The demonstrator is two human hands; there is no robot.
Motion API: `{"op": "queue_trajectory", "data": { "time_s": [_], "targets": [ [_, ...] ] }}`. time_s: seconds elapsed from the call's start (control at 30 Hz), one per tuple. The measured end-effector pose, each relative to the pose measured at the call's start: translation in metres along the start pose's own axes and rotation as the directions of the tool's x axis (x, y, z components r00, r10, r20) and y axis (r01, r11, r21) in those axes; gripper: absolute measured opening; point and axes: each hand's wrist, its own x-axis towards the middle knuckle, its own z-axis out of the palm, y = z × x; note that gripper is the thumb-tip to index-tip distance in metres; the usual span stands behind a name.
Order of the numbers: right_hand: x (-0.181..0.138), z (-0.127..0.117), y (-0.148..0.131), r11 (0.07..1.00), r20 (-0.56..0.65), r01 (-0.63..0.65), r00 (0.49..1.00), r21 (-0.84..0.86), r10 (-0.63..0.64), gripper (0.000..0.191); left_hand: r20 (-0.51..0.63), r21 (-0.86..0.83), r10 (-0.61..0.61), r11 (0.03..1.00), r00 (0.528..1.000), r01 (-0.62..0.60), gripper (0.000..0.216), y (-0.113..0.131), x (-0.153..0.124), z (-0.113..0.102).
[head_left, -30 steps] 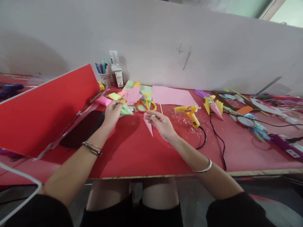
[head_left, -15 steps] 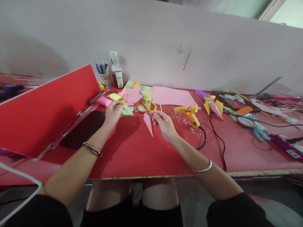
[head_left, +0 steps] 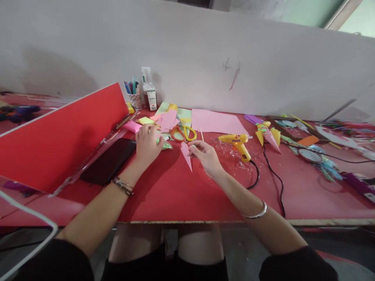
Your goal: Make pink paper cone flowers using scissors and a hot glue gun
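My left hand (head_left: 148,146) is bent over a clear packet of green clay (head_left: 166,144), its fingers curled and the thumb against the packet's near side; part of the packet is hidden under the hand. Between the thumb and fingers of my right hand (head_left: 207,157) is a small light-green piece of clay (head_left: 192,146). A pink paper cone (head_left: 186,157) lies just left of those fingertips, its point towards me. Behind it rest scissors (head_left: 190,134) with red and yellow handles. A pink clay packet (head_left: 132,126) and a yellow one (head_left: 145,120) lie beyond my left hand.
A yellow glue gun (head_left: 241,146) with a black cord stands right of my right hand, amid glue scraps. Further right is a pink-and-yellow cone model (head_left: 270,135). A red board (head_left: 73,136) leans at left above a black tablet-like slab (head_left: 107,163). Pink paper (head_left: 218,121) lies at the back.
My left hand has turned so its back shows and has shifted right, along with the green packet. A green piece now shows at my right fingertips. The view has tilted slightly.
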Motion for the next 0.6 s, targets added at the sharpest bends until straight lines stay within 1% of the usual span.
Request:
{"op": "queue_trajectory", "data": {
  "time_s": [0.03, 0.07, 0.1, 0.17, 0.23, 0.27, 0.37, 0.4, 0.43, 0.5, 0.6],
  "targets": [
    [0.0, 0.0, 0.0, 1.0, -0.005, 0.007, 1.0, 0.0, -0.007, 0.007, 0.027, 0.026, 0.069, 0.997, 0.997, -0.07, 0.025, 0.006, -0.003, -0.002],
    [0.001, 0.0, 0.0, 1.0, -0.012, 0.015, 1.0, 0.004, -0.015, 0.007, 0.085, 0.031, 0.126, 0.991, 0.988, -0.129, 0.027, 0.013, -0.006, -0.004],
    [0.001, 0.0, 0.0, 1.0, -0.023, 0.025, 0.999, 0.011, -0.025, 0.007, 0.152, 0.029, 0.148, 0.988, 0.977, -0.154, 0.031, 0.02, -0.009, -0.005],
    [0.001, 0.0, 0.0, 0.998, -0.058, 0.044, 0.997, 0.034, -0.041, 0.009, 0.276, 0.055, 0.155, 0.983, 0.948, -0.177, 0.038, 0.035, -0.017, -0.006],
    [0.001, 0.0, 0.0, 0.996, -0.087, 0.065, 0.994, 0.054, -0.06, 0.011, 0.387, 0.098, 0.194, 0.963, 0.902, -0.249, 0.044, 0.046, -0.023, -0.005],
    [0.0, 0.0, 0.0, 0.995, -0.096, 0.082, 0.992, 0.054, -0.077, 0.012, 0.443, 0.114, 0.209, 0.951, 0.872, -0.286, 0.045, 0.05, -0.025, -0.004],
    [-0.001, -0.001, -0.001, 0.987, -0.123, 0.161, 0.98, -0.002, -0.16, 0.014, 0.613, 0.073, 0.274, 0.915, 0.741, -0.398, 0.046, 0.057, -0.029, -0.003],
    [-0.002, -0.001, -0.001, 0.981, -0.137, 0.19, 0.972, -0.031, -0.192, 0.015, 0.646, 0.046, 0.288, 0.909, 0.707, -0.413, 0.046, 0.057, -0.029, -0.003],
    [-0.002, -0.001, -0.001, 0.975, -0.149, 0.213, 0.964, -0.061, -0.22, 0.016, 0.665, 0.024, 0.296, 0.909, 0.686, -0.416, 0.047, 0.057, -0.029, -0.002],
    [-0.003, -0.002, -0.002, 0.965, -0.16, 0.239, 0.954, -0.108, -0.254, 0.016, 0.67, -0.011, 0.3, 0.919, 0.679, -0.394, 0.044, 0.055, -0.029, -0.002],
    [-0.004, -0.001, -0.003, 0.958, -0.147, 0.248, 0.952, -0.145, -0.268, 0.017, 0.633, -0.066, 0.323, 0.928, 0.704, -0.367, 0.035, 0.05, -0.027, -0.002]
  ]
}}
